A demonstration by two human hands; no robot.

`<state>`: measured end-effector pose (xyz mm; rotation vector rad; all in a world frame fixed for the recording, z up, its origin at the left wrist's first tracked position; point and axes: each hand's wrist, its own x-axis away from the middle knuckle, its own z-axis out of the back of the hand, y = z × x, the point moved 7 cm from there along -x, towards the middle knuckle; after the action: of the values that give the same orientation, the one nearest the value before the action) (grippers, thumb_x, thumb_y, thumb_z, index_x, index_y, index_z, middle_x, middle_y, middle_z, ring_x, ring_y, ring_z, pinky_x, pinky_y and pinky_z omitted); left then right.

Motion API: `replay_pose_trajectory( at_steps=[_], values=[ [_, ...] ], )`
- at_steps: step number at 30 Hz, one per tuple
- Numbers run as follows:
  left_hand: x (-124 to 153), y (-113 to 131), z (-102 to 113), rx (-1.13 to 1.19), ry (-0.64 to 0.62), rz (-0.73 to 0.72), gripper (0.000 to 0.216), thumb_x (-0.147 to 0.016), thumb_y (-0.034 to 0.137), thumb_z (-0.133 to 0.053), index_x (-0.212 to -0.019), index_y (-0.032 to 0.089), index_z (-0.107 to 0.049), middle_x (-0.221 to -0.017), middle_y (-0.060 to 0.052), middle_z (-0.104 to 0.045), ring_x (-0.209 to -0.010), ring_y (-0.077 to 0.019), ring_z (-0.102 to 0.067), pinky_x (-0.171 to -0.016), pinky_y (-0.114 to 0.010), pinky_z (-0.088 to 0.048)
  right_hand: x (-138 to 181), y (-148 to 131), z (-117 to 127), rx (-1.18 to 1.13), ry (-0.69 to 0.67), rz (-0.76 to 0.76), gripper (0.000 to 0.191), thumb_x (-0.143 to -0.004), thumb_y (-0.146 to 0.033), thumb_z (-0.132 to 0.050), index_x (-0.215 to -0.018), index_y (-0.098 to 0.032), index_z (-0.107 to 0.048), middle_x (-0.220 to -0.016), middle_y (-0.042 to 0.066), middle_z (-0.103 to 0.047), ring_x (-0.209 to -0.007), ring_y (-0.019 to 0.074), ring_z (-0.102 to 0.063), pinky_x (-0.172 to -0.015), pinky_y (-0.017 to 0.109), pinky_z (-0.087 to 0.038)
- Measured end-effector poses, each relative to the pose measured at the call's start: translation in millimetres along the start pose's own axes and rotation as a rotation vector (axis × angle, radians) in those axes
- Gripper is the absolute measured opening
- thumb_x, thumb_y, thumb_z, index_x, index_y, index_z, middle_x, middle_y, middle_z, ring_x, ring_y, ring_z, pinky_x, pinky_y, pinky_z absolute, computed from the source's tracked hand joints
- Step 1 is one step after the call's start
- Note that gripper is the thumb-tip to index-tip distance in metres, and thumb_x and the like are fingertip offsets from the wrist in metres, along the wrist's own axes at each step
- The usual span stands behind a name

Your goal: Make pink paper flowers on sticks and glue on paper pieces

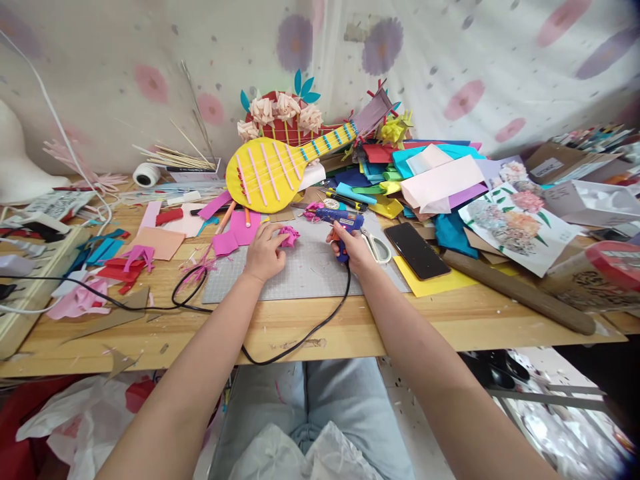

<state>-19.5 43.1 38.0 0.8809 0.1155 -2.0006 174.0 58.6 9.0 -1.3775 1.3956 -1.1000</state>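
Observation:
My left hand (267, 253) is at the left part of the grey cutting mat (313, 283), its fingers closed on a small crumpled magenta paper flower (289, 236). My right hand (353, 247) grips a blue and orange hot glue gun (341, 219), its nozzle end toward the left. Another magenta paper flower (313, 212) lies by the front of the glue gun. Scissors with white handles (377, 247) rest just right of my right hand, partly hidden. Magenta paper squares (226, 243) lie to the left of my left hand.
A yellow paper-covered lute (265, 175) leans at the back. The glue gun's black cord (300, 352) loops over the table's front edge. To the right are a phone (417, 250) on yellow paper, a brown stick (520, 291) and piled coloured paper (443, 180). Paper scraps cover the left.

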Motion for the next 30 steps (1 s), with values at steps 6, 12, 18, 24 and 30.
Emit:
replay_pose_trajectory(
  at_steps=[6, 12, 18, 24, 30],
  values=[
    [0, -1, 1, 0.002, 0.018, 0.029, 0.050, -0.061, 0.005, -0.046, -0.104, 0.024, -0.062, -0.115, -0.005, -0.056, -0.114, -0.0243, -0.044, -0.099, -0.044, -0.036, 0, 0, 0, 0.010, 0.017, -0.009, 0.046, -0.057, -0.061, -0.065, -0.064, -0.019, -0.052, -0.061, -0.001, -0.060, -0.039, 0.0035, -0.040, -0.033, 0.018, -0.030],
    [-3, -23, 25, 0.017, 0.241, 0.223, 0.044, -0.063, 0.004, -0.044, -0.099, 0.021, -0.063, -0.104, -0.006, -0.059, -0.104, -0.0218, -0.051, -0.096, -0.039, -0.038, -1, 1, 3, 0.011, 0.011, -0.013, 0.045, -0.059, -0.061, -0.064, -0.062, -0.017, -0.054, -0.064, 0.000, -0.062, -0.038, 0.0026, -0.040, -0.032, 0.018, -0.029],
    [-9, -65, 45, 0.198, 0.284, 0.532, 0.034, -0.069, 0.011, -0.044, -0.097, 0.021, -0.060, -0.097, -0.005, -0.061, -0.088, -0.0161, -0.055, -0.082, -0.032, -0.045, 0, 3, 2, -0.017, 0.003, -0.019, 0.041, -0.061, -0.057, -0.065, -0.062, -0.017, -0.057, -0.065, 0.002, -0.064, -0.038, 0.0032, -0.041, -0.031, 0.018, -0.029],
    [12, -77, 27, 0.188, -0.230, 0.554, 0.019, -0.067, 0.033, -0.060, -0.079, 0.018, -0.060, -0.076, -0.003, -0.061, -0.067, -0.0154, -0.054, -0.064, -0.029, -0.043, 0, 4, 2, -0.018, 0.005, -0.018, 0.042, -0.059, -0.058, -0.067, -0.063, -0.017, -0.058, -0.067, 0.002, -0.064, -0.039, 0.0030, -0.042, -0.031, 0.017, -0.030],
    [35, -69, 29, 0.023, -0.298, 0.472, 0.026, -0.064, 0.045, -0.064, -0.063, 0.019, -0.059, -0.072, -0.004, -0.059, -0.068, -0.0174, -0.052, -0.063, -0.030, -0.039, 0, 6, 1, -0.023, -0.018, -0.016, 0.043, -0.061, -0.059, -0.066, -0.065, -0.017, -0.058, -0.071, 0.002, -0.064, -0.039, 0.0027, -0.042, -0.031, 0.017, -0.030]
  ],
)
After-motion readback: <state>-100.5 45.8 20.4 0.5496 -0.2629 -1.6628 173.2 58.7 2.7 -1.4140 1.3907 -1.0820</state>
